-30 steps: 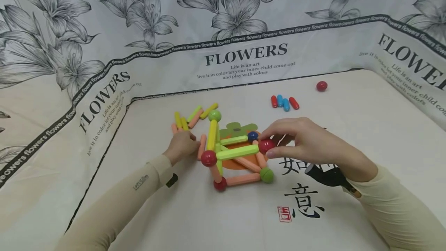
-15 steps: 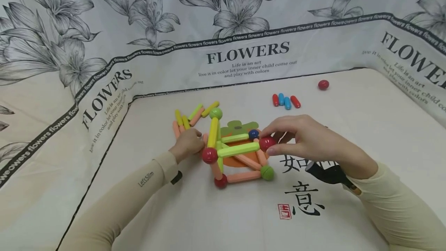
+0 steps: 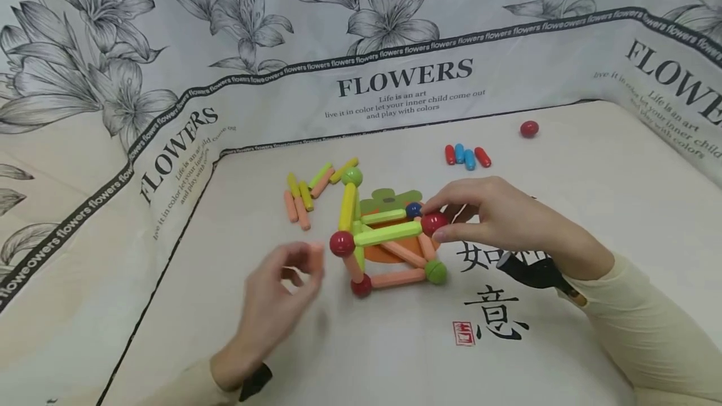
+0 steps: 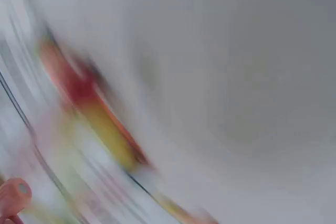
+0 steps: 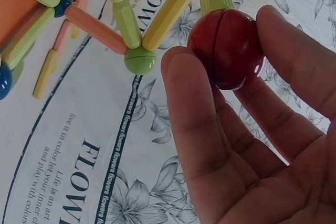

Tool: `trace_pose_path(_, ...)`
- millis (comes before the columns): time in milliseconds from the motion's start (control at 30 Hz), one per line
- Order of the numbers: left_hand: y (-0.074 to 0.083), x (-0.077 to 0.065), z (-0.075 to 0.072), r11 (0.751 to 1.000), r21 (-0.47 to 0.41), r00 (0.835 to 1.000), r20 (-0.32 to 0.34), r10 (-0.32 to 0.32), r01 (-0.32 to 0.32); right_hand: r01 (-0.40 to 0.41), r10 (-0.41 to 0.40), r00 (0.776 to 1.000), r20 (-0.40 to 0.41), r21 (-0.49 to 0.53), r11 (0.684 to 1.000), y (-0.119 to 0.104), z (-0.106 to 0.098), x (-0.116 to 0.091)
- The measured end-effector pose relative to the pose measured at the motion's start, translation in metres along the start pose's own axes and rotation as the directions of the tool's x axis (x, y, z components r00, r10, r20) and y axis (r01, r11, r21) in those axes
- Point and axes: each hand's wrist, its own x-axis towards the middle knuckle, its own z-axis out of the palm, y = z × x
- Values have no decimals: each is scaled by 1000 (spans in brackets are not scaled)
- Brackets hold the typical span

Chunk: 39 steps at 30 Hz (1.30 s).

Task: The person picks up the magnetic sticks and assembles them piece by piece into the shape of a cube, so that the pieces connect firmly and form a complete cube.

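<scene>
A frame of coloured magnetic rods and balls stands in the middle of the table in the head view. My right hand [image 3: 496, 224] pinches the red ball [image 5: 228, 48] at the free end of a yellow-green rod [image 3: 389, 233]. To the left of the frame, my left hand [image 3: 276, 302] holds a short salmon-coloured rod [image 3: 318, 260] between thumb and fingers, apart from the frame's near red ball [image 3: 342, 244]. At the frame's base are a second red ball [image 3: 361, 286] and a green ball [image 3: 435, 272]. The left wrist view is badly blurred.
Several loose yellow, green and salmon rods [image 3: 304, 196] lie behind and left of the frame. Red and blue short rods [image 3: 470, 160] sit at the back right, with a lone red ball [image 3: 529, 129] beyond. A flower-printed cloth [image 3: 406, 99] rises behind.
My left hand has picked up a salmon rod from beside the frame and drawn it back toward me, turning palm-side inward. The right hand keeps its pinch on the red ball.
</scene>
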Motion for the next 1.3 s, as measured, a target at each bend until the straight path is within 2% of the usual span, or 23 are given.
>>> trace_pose_path(33, 9, -10, 10, 996, -25, 996, 38, 84, -83, -2, 2, 1000, -11, -11, 1000, 0, -1, 0)
trace_pose_path(67, 18, -17, 21, 990, -61, 986, 93, 135, -130, -3, 3, 1000, -20, -18, 1000, 1, -1, 0)
trace_pose_path(100, 25, -20, 33, 986, -103, 977, 150, 149, -135, -4, 3, 1000, -26, -21, 1000, 1, -1, 0)
trace_pose_path(133, 31, -22, 45, 983, -147, 971, 195, 138, -111, -5, 4, 1000, -30, -18, 1000, 1, 0, 0)
trace_pose_path(233, 40, -17, 75, 966, -248, 963, 268, 3, 66, -8, 8, 1000, -21, 10, 1000, 1, 4, 2)
trace_pose_path(333, 42, -9, 95, 926, -309, 959, 243, -143, 216, -3, 3, 1000, -11, 31, 1000, -1, 7, 6)
trace_pose_path(400, 42, -5, 103, 905, -346, 961, 207, -183, 247, 7, -7, 1000, -4, 34, 999, -3, 8, 10)
trace_pose_path(533, 44, 3, 112, 894, -389, 972, 152, -178, 224, 25, -25, 1000, 3, 30, 999, -6, 6, 15)
trace_pose_path(767, 47, 10, 119, 902, -378, 975, 149, -165, 210, 10, -13, 999, 48, 69, 998, -8, 6, 15)
trace_pose_path(967, 46, 11, 121, 925, -314, 967, 201, -156, 214, -38, 31, 993, 117, 61, 997, -9, 5, 15)
trace_pose_path(1100, 44, 4, 110, 933, -280, 953, 261, -154, 227, -57, 48, 988, 150, 52, 997, -10, 4, 14)
trace_pose_path(1133, 43, 1, 105, 938, -276, 954, 266, -137, 212, -57, 49, 987, 151, 47, 997, -11, 3, 14)
trace_pose_path(1167, 43, -2, 98, 948, -273, 961, 258, -94, 166, -59, 52, 987, 153, 40, 997, -11, 3, 14)
trace_pose_path(1233, 41, -9, 82, 966, -256, 979, 193, 71, -20, -61, 57, 986, 157, 25, 998, -10, 3, 15)
trace_pose_path(1267, 41, -10, 71, 965, -225, 973, 151, 175, -138, -57, 53, 986, 159, 23, 998, -10, 3, 15)
trace_pose_path(1300, 40, -10, 59, 949, -162, 952, 102, 289, -271, -52, 47, 986, 162, 24, 998, -11, 3, 16)
